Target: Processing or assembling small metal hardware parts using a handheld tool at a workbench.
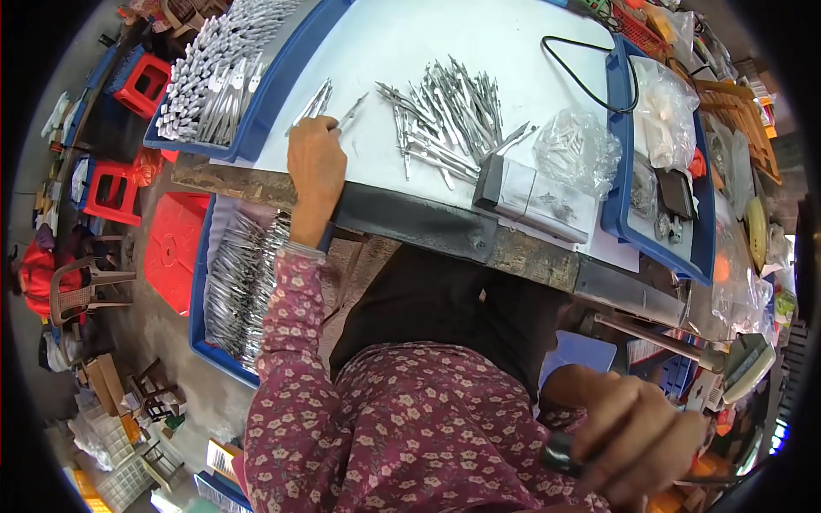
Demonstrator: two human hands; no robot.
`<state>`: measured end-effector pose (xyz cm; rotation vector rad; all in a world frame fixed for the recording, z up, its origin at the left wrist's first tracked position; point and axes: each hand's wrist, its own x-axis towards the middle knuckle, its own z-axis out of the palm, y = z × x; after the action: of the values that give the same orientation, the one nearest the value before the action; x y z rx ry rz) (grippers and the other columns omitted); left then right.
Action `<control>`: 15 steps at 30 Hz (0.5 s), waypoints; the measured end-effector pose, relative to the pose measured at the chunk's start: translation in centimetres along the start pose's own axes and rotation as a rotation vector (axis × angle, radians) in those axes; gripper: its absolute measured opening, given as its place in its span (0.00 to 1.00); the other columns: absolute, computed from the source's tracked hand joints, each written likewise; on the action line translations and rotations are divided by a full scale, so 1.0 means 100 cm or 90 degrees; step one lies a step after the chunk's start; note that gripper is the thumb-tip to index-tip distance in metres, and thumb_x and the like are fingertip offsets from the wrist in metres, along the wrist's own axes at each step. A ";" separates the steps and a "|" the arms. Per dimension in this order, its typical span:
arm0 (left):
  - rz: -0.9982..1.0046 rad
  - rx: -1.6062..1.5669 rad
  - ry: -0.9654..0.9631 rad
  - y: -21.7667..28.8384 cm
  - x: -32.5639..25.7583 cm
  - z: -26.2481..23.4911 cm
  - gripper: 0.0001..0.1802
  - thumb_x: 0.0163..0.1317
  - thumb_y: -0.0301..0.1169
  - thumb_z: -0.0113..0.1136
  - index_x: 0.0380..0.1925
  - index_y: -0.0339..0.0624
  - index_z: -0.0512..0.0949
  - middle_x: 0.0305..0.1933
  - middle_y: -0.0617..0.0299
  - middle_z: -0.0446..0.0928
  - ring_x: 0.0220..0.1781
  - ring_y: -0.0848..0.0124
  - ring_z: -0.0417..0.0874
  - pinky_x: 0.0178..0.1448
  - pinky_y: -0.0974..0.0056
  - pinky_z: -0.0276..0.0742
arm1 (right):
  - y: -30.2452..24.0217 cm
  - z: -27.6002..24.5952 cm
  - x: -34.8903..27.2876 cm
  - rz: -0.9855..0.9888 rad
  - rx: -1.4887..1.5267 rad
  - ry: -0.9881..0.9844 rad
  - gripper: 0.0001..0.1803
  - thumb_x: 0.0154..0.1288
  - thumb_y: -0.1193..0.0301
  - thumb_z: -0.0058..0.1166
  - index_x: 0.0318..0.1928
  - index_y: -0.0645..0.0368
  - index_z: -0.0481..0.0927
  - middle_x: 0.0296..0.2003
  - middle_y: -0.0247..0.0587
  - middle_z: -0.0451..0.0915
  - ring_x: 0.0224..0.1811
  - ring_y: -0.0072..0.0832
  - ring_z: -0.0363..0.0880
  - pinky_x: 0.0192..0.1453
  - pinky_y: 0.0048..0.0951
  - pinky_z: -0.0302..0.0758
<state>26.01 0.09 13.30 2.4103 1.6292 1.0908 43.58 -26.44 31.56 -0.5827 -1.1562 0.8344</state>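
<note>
My left hand (316,162) rests at the near left of the white tabletop (376,51), its fingers curled down over slim, pointed silver tools (317,101) that look like tweezers. One such tool (353,109) sticks out beside the fingers. A loose heap of similar silver tools (457,111) lies to the right of that hand. Low at the right, off the table, my right hand (637,436) is smeared by motion. Its fingers are bent round a dark, rounded object (560,453), mostly hidden, whose kind I cannot make out.
A blue tray (282,64) packed with silver tools stands at the table's left. Below it is another filled blue bin (202,299). A grey-black block (530,201) sits at the near edge beside a clear plastic bag (577,154). Another blue tray (616,197) holds bags. Red stools (111,192) stand left.
</note>
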 end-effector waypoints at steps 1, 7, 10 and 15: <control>0.007 0.014 0.004 -0.008 0.002 0.003 0.07 0.52 0.26 0.54 0.31 0.38 0.77 0.33 0.52 0.74 0.40 0.54 0.73 0.44 0.54 0.69 | 0.001 -0.019 0.005 -0.041 -0.027 -0.140 0.08 0.59 0.71 0.54 0.26 0.62 0.74 0.23 0.43 0.74 0.27 0.32 0.77 0.33 0.30 0.77; -0.070 0.103 -0.017 -0.019 0.014 0.012 0.07 0.52 0.26 0.54 0.32 0.39 0.76 0.34 0.55 0.74 0.40 0.56 0.74 0.43 0.56 0.70 | 0.036 -0.054 -0.005 0.072 -0.036 -0.128 0.18 0.63 0.60 0.51 0.34 0.67 0.73 0.36 0.59 0.74 0.34 0.42 0.77 0.36 0.36 0.76; -0.049 0.072 -0.008 -0.016 0.016 0.017 0.07 0.53 0.25 0.54 0.33 0.41 0.76 0.35 0.55 0.73 0.41 0.56 0.74 0.42 0.56 0.70 | 0.049 -0.054 -0.010 0.133 -0.073 0.043 0.19 0.63 0.60 0.49 0.32 0.68 0.72 0.36 0.56 0.71 0.32 0.36 0.76 0.36 0.34 0.75; 0.135 -0.165 -0.084 0.019 0.035 0.026 0.12 0.49 0.19 0.56 0.35 0.42 0.77 0.36 0.55 0.71 0.41 0.56 0.72 0.44 0.58 0.68 | 0.064 -0.073 0.003 0.214 -0.125 0.177 0.14 0.61 0.66 0.45 0.32 0.68 0.70 0.35 0.50 0.70 0.31 0.30 0.74 0.36 0.29 0.74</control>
<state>29.74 2.99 13.89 2.4606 1.1371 1.0662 48.87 -22.34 24.48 -1.0424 -0.9016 0.8946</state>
